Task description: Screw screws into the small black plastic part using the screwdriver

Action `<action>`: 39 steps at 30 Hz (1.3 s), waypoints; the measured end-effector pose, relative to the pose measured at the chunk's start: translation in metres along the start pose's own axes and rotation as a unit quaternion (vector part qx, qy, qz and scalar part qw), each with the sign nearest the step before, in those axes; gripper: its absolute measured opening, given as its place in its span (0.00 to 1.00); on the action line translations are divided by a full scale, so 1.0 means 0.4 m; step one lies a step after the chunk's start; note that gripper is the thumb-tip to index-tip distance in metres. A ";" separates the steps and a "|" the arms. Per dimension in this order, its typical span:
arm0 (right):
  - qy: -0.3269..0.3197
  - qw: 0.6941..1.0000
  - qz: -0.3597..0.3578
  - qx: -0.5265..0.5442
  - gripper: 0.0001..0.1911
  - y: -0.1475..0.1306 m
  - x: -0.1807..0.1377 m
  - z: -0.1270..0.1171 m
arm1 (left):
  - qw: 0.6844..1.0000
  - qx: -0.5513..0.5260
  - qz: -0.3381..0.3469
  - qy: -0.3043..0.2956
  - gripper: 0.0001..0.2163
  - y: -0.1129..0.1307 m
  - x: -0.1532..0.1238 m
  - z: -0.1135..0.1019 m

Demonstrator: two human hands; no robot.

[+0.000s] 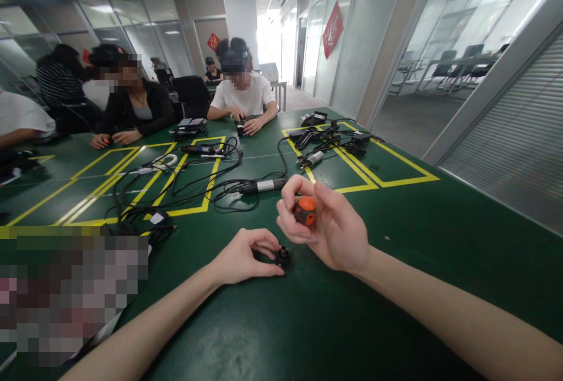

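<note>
My left hand rests low over the green table, thumb and fingers pinching a small black part with a round metal piece on top. To its upper right, my right hand is raised above the table. Its fingers curl around a short screwdriver with an orange-and-black handle, whose butt end faces me. No shaft is visible. The screwdriver and the black part are apart.
Beyond my hands lie a black-and-grey tool with its cord and a heap of cables. More cabled tools lie at left. Yellow tape marks the green table. Several people sit opposite, one in a white shirt.
</note>
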State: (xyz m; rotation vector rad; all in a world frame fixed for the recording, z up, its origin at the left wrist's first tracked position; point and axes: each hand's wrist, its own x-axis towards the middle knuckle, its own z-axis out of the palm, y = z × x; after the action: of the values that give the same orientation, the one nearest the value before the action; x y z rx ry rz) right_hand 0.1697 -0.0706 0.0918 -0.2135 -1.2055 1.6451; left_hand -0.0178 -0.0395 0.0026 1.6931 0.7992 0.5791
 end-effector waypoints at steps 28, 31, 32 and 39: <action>-0.005 0.999 0.004 0.032 0.13 -0.003 -0.001 -0.003 | 0.999 -0.051 -0.006 -0.013 0.19 -0.013 0.010 -0.002; 0.006 1.000 -0.001 0.014 0.10 -0.006 -0.001 -0.005 | 0.998 -0.068 -0.016 -0.009 0.15 -0.016 0.010 -0.004; 0.013 1.000 -0.004 0.004 0.10 -0.007 0.000 -0.005 | 0.997 -0.070 -0.020 -0.010 0.15 -0.016 0.010 -0.004; 0.014 0.999 -0.018 -0.025 0.19 -0.005 0.004 -0.003 | 0.998 -0.053 -0.019 -0.014 0.13 -0.008 0.012 -0.007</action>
State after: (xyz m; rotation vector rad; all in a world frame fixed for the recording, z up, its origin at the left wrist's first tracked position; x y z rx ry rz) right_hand 0.1711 -0.0686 0.0934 -0.2438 -1.2220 1.5770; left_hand -0.0173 -0.0335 0.0001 1.5820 0.7656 0.5626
